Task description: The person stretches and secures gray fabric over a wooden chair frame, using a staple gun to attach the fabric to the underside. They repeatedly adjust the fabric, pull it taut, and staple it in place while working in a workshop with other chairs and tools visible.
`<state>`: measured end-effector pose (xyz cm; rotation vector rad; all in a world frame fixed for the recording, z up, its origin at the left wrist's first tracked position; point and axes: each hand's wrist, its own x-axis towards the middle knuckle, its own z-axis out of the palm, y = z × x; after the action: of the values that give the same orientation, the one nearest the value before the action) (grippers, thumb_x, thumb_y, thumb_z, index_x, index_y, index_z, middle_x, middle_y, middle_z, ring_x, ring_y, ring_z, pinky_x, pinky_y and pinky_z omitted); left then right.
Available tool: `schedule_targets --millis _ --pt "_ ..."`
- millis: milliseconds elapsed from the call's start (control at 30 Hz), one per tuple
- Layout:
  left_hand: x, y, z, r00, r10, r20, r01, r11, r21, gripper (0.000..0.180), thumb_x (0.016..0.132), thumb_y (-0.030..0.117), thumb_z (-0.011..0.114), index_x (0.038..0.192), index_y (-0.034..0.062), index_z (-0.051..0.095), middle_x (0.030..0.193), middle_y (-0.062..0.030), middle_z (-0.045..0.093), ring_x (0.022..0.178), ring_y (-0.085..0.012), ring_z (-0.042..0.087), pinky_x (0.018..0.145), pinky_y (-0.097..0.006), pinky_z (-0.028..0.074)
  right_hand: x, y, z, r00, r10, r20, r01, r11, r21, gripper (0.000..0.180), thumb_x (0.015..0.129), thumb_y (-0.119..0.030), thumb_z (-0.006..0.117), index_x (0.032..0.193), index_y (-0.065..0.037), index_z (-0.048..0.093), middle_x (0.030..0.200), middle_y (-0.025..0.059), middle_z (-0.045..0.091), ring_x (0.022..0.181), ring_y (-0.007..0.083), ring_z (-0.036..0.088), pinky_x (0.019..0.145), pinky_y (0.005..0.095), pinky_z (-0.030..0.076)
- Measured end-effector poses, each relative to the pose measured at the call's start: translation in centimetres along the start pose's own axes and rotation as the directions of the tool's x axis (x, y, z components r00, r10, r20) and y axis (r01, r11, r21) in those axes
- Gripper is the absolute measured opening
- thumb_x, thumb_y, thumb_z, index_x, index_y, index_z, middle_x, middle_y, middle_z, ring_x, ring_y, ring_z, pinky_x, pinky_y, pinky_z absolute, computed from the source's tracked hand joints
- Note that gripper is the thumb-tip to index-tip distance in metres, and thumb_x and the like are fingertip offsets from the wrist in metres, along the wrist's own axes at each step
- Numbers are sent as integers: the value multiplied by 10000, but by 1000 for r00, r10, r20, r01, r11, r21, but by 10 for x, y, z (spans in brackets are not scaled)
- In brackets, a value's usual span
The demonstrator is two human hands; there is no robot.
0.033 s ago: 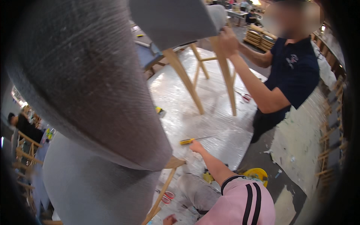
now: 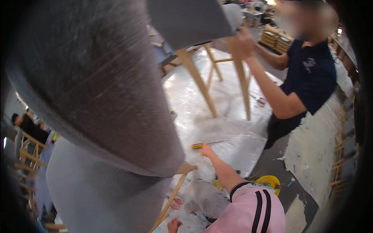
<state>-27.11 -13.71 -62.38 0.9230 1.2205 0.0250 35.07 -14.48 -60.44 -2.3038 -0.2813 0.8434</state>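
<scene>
My right hand (image 2: 206,150) reaches over the plastic-covered table with its fingers closed around a yellow-handled tool (image 2: 197,146) near the base of its long thin shaft. The shaft points to the right; its exact kind is unclear. At the lower edge, my left hand (image 2: 174,225) has curled fingers, and what they hold, if anything, is hidden. Close in front of me on the left looms a grey upholstered chair (image 2: 105,89), with a wooden leg (image 2: 171,200) beside my left hand. Red-handled scissors (image 2: 177,202) lie just past that leg.
Across the table (image 2: 233,151), a co-worker in a dark shirt (image 2: 311,77) grips a second grey chair (image 2: 194,23) with wooden legs. More red-handled scissors (image 2: 260,101) lie near that person. A yellow bucket (image 2: 270,182) stands beside my right arm; stacked wooden parts (image 2: 274,40) are behind.
The whole view has shifted slightly, so the table and chairs sit farther right. My left hand has come up a little from the lower edge. My right hand stays at the yellow-handled tool.
</scene>
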Motion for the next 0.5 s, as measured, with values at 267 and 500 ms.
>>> schedule_targets --millis 267,500 --pt "-27 54 10 973 207 -101 -150 902 404 366 1021 256 580 1283 16 667 1002 -136 756 904 -191 742 849 -341 567 55 -16 89 975 37 -219 -10 992 124 582 895 -333 714 1417 -165 522 884 155 728 600 266 687 526 393 550" --pt "-69 25 18 989 139 45 -144 863 484 429 980 254 674 1322 -2 630 981 -145 782 903 -192 748 829 -345 578 -79 -13 16 998 -28 -64 62 787 614 446 933 -203 708 1338 -121 538 962 142 720 891 214 737 719 384 617"
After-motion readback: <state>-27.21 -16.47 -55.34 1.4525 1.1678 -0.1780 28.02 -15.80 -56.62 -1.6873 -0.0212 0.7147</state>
